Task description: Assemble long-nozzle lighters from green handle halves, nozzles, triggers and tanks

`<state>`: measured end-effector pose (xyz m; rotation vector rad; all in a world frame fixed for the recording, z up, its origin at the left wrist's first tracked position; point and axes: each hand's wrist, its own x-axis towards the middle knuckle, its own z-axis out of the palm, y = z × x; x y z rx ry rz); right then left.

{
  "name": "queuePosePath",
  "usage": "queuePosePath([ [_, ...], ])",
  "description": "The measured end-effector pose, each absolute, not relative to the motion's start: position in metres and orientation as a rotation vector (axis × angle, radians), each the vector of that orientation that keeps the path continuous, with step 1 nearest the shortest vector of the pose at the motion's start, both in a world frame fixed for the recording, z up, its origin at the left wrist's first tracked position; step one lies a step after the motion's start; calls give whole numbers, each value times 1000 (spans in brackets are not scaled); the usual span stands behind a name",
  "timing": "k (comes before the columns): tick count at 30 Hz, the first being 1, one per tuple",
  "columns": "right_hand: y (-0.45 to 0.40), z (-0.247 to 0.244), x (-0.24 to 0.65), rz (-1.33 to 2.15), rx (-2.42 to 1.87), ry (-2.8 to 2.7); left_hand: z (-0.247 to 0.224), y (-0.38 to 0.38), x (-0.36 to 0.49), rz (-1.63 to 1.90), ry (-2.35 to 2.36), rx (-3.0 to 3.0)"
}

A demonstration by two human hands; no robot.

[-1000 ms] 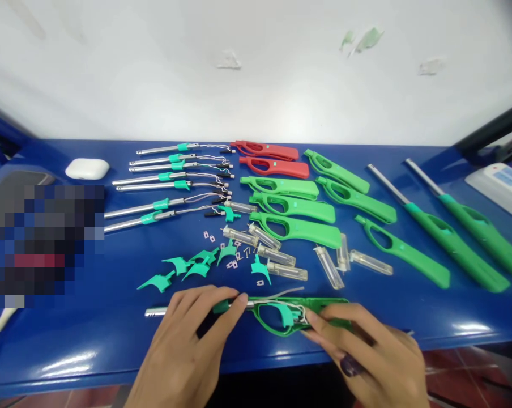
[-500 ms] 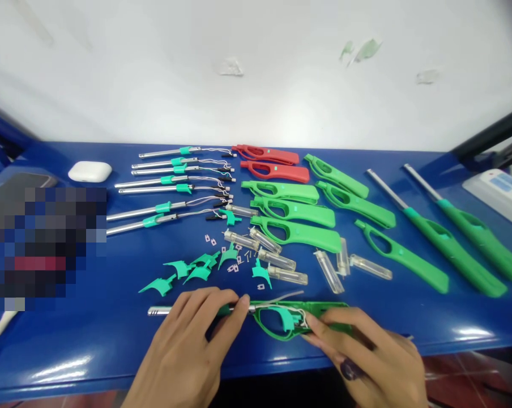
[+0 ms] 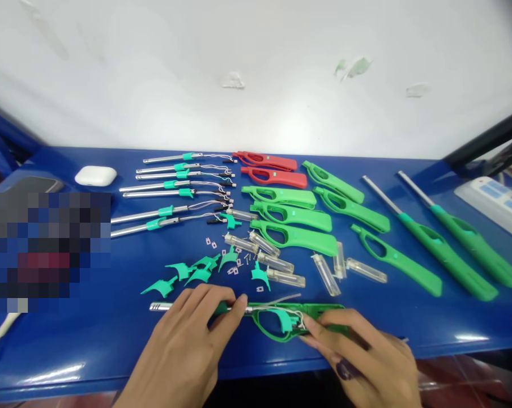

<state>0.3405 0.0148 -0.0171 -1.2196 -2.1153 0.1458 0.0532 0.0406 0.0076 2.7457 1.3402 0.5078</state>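
Near the table's front edge lies an open green lighter handle shell (image 3: 259,327). My left hand (image 3: 188,340) is closed around the metal lighter tube (image 3: 160,306), which sticks out to its left and meets the shell. At the other end, my right hand (image 3: 364,354) grips the shell, with thumb and fingertips at white wires (image 3: 302,315) beside a teal trigger (image 3: 285,321) in the loop. A thin translucent hose (image 3: 288,298) sticks up above the shell. My fingers hide the shell's right part and the ends of the wires.
Behind my hands lie loose teal triggers (image 3: 160,287), clear fuel tanks (image 3: 326,275) and tiny pale clips. Farther back are wired lighter tubes (image 3: 171,158), red shells (image 3: 275,177) and green shells (image 3: 294,242). Lighters with tubes (image 3: 451,255) and a power strip (image 3: 489,198) are right.
The camera view has shifted slightly, so the table's contents appear a little lower. Both hands keep nearly the same hold on the tube and shell.
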Motion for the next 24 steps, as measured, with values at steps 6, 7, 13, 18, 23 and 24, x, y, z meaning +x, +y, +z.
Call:
queuePosePath([
  [6,14,-18,341,146,-1253,-2138,3,34,50,436,1382,2762],
  [7,14,-18,341,150,-1253,-2141,3,33,50,425,1387,2767],
  [13,12,-11,344,116,-1256,-2195,-1,32,54,444,1370,2698],
  [18,16,0,340,-4,-1344,-2170,-8,33,60,620,1354,2556],
  [23,33,2,331,99,-1285,-2280,-10,34,64,734,1333,2481],
  [24,36,2,330,119,-1264,-2290,-10,33,65,740,1328,2468],
])
